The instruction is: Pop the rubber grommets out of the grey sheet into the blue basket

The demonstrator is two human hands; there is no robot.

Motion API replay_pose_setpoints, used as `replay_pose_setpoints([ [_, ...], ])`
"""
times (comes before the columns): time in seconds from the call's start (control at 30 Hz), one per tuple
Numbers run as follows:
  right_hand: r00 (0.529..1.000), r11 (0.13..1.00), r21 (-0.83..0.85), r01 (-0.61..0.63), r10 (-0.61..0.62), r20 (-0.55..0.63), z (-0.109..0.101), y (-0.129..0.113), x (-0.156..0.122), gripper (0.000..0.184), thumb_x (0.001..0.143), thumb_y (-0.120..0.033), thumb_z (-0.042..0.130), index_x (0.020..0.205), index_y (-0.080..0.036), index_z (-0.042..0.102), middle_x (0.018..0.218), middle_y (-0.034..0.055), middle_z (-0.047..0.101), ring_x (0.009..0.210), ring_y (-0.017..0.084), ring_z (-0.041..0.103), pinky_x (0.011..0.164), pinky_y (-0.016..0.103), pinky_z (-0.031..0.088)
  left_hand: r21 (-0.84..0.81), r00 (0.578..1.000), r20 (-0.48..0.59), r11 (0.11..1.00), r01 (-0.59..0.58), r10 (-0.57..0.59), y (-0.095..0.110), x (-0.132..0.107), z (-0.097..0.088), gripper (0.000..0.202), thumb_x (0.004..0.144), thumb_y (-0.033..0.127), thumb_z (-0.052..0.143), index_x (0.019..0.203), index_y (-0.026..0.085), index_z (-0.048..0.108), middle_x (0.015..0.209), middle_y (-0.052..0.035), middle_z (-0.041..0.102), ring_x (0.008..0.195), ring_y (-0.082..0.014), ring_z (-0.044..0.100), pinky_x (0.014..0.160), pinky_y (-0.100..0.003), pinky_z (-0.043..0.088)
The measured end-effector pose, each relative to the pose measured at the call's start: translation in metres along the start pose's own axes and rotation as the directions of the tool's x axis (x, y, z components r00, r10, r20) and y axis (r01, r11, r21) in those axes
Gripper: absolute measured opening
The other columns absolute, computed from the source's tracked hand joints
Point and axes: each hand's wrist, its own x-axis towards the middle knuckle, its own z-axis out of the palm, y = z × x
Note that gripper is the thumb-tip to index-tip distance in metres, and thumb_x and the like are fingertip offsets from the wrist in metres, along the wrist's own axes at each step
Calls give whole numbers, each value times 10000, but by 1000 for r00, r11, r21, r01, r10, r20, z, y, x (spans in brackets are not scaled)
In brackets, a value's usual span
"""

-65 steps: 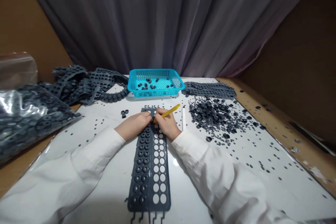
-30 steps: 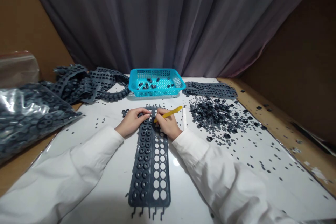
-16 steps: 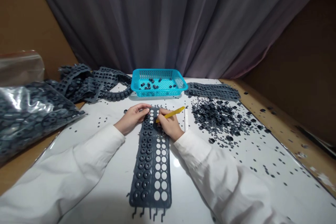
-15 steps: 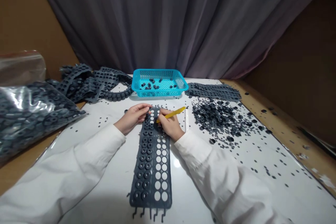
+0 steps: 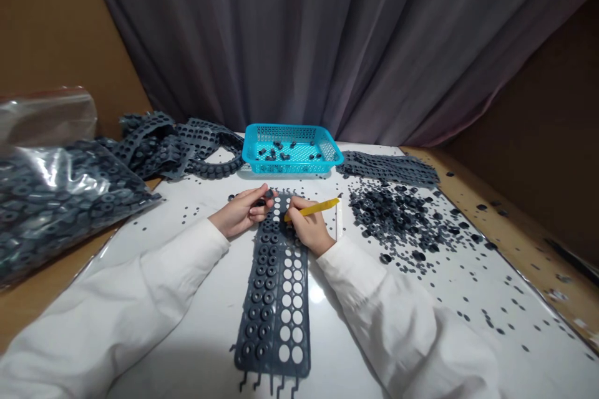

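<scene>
Centre frame, the right hand point(image 5: 309, 230) pinches a slim yellow stick point(image 5: 314, 207) at a dark grey perforated rubber sheet point(image 5: 274, 324), while the left hand point(image 5: 242, 213) curls its fingers together at the sheet's far end, any grip there too small to tell.

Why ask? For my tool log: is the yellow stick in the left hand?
No, the yellow stick sits in the right hand, not the left hand.

A long dark grey rubber sheet point(image 5: 277, 324) lies flat, its left half studded with two columns of round rubber rings point(image 5: 262, 293), its right half showing two columns of empty round holes point(image 5: 291, 287), thin tabs jutting at the near end; the right hand point(image 5: 309, 230) holds a yellow stick point(image 5: 313, 208) over it, and the left hand point(image 5: 241, 212) touches its far end
</scene>
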Motion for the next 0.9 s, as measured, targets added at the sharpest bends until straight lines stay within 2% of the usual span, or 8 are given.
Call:
replay_pose_setpoints([
  [0.2,999,999,-33,43,-42,19,-1,2,0,201,735,-180,435,547,-214,374,522,-32,414,517,135,390,548,273,292,3,1000,8,1000,22,-22,0,2,-3,274,866,370,592,809,105,628,619,14,527,375,19,294,359,-86,243],
  [0.37,1000,1000,-17,22,-22,6,0,5,0,170,723,-176,462,564,-210,412,525,-35,437,526,135,407,556,267,303,54,999,-27,998,22,-21,0,-1,0,308,900,371,525,784,102,621,608,4,517,371,9,282,355,-99,232],
  [0.5,998,999,34,-32,34,-47,1,6,1,158,751,-204,452,593,-209,446,529,-37,466,535,138,441,543,254,329,147,996,-64,988,-49,59,16,2,9,271,874,350,556,775,106,620,627,-11,531,397,-13,312,365,-123,254],
  [0.6,994,995,75,-64,70,-80,2,8,2,148,759,-219,445,613,-208,464,549,-36,499,544,137,466,545,247,354,247,972,-108,953,-175,207,43,26,20,223,836,330,598,766,120,618,658,-11,552,449,-35,379,419,-146,323],
  [0.7,991,992,101,-80,89,-95,2,10,3,126,742,-219,462,617,-206,475,567,-34,516,568,141,485,560,246,368,381,914,-160,877,-292,374,70,68,28,169,804,293,608,774,129,633,726,-25,608,560,-74,488,543,-190,410],
  [0.8,990,989,120,-89,101,-99,1,8,3,117,727,-220,471,610,-207,480,567,-33,515,588,147,496,575,249,376,525,845,-211,787,-326,491,85,109,28,137,729,215,640,834,131,666,914,-69,672,862,-166,591,798,-280,446],
  [0.9,988,985,144,-100,115,-103,0,5,2,117,713,-223,476,597,-205,482,565,-33,515,595,147,499,578,249,379,632,816,-209,711,-308,539,87,127,23,287,711,193,627,990,140,659,1135,-112,638,1136,-247,525,959,-378,382],
])
